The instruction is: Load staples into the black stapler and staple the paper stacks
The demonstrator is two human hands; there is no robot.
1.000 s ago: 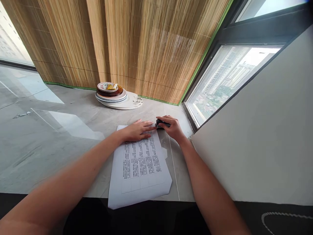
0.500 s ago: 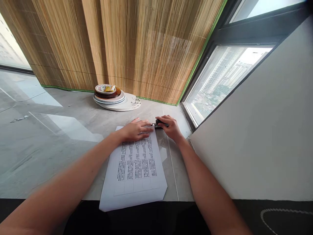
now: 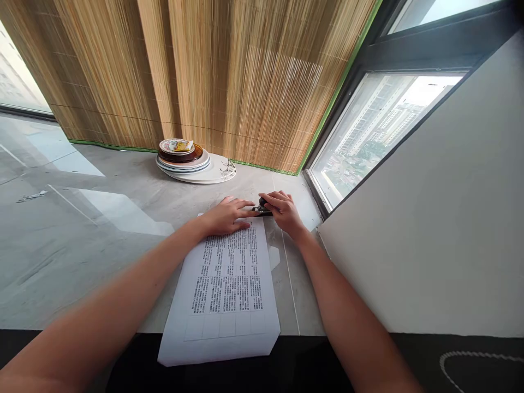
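Left hand (image 3: 228, 216) lay flat on far end of paper (image 3: 231, 295), fingers loosely spread, gripping nothing. Right hand (image 3: 285, 213) curled round stapler (image 3: 262, 202) at paper's far right corner; whether corner sat between stapler's arms, couldn't tell. Paper lay on ledge (image 3: 61, 256), near end overhanging. Plates (image 3: 184, 168) stacked beyond, by blind (image 3: 200, 71).

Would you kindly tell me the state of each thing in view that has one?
Printed paper: text up, near end overhanging the ledge.
Left hand: spread flat on the paper.
Right hand: closed around the black stapler.
Black stapler: held; open or shut unclear.
Plates: stacked, yellow packet on top.
Bamboo blind: hanging down.
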